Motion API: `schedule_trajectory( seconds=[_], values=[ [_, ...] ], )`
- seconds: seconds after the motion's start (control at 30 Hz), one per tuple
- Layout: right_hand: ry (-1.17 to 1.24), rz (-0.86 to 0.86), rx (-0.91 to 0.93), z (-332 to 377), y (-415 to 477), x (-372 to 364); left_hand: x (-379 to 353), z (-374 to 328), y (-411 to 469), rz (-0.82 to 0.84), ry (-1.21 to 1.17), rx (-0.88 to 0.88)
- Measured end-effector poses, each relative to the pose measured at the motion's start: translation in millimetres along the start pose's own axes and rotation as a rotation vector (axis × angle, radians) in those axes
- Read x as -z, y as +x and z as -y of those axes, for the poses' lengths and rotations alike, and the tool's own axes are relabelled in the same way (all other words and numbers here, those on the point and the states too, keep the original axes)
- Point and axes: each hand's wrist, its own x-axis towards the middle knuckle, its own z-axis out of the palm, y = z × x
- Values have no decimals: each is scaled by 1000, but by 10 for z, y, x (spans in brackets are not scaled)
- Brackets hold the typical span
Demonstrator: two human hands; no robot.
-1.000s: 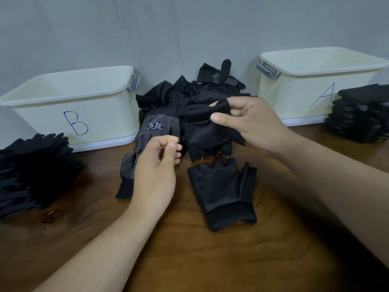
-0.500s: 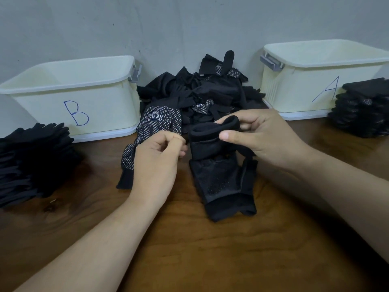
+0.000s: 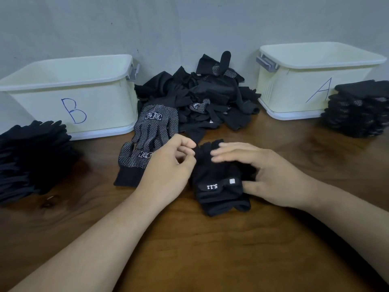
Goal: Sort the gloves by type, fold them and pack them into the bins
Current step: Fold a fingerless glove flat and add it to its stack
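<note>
Head view: fingerless glove pair (image 3: 219, 182) lies between both hands, right fingers (image 3: 227, 152) spread flat on it, left fingers (image 3: 187, 150) pinching its edge.

free: near table (image 3: 210, 249) | blocked: glove pile (image 3: 197, 98) between bin B (image 3: 69, 106), bin A (image 3: 294, 89)

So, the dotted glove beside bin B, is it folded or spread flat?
Spread flat. The dotted glove lies open on the table, fingers extended toward bin B, with the left hand covering its lower edge.

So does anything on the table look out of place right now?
Only the dotted black glove lying loose beside bin B, apart from the unsorted heap. Nothing looks damaged; the stacks sit neatly.
</note>
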Motion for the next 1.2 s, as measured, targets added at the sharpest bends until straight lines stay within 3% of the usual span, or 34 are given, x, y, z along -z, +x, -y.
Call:
schedule_trajectory(
  seconds=[0.27, 0.53, 0.8, 0.93, 1.03, 1.1, 1.2],
  values=[
    [-259, -275, -105, -148, -47, 101, -35, -26, -145, 117, 317, -156],
    [-586, -347, -26, -245, 23, 176, -39, -43, -109, 130, 355, -123],
    [-545, -315, -67, -413, 57, 201, -36, -27, -101, 108, 265, -59],
    [-384, -415, -33, -158, -7, 275, -31, -2, -57, 5, 145, -47],
    [-173, -240, 77, 59, -5, 154, -34, 6, -72, 19, 189, -28],
    [-222, -51, 54, 51, -5, 54, -42, -4, -97, 73, 243, -19],
    [-327, 47, -52, -30, -7, 42, -38, 0, -106, 89, 303, -27]
  ],
)
